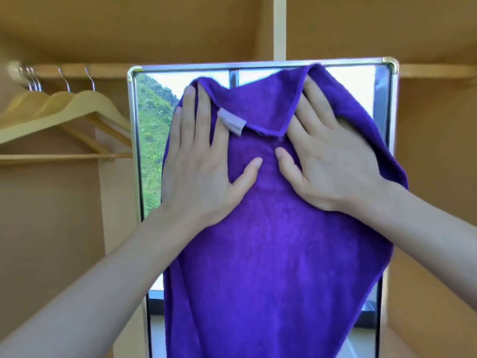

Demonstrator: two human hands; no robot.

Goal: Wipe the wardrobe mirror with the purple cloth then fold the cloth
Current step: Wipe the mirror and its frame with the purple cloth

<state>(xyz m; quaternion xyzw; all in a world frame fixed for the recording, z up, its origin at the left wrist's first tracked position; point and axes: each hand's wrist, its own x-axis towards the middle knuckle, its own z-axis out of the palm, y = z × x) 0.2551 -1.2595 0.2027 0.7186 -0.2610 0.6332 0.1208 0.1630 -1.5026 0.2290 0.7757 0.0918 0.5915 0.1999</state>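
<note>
The purple cloth (271, 249) hangs spread over the wardrobe mirror (152, 130), covering most of the glass; its top edge is folded down, with a pale label showing. My left hand (204, 164) presses flat on the cloth's upper left, fingers straight. My right hand (333, 161) presses flat on the upper right, its fingertips tucked under the folded flap. The mirror has a silver frame and reflects green hillside and bright window light along its left and top strips.
The mirror stands inside a wooden wardrobe (433, 151). Pale wooden hangers (67, 112) hang on a rail at the left. A vertical wooden divider (280, 27) rises behind the mirror's top edge.
</note>
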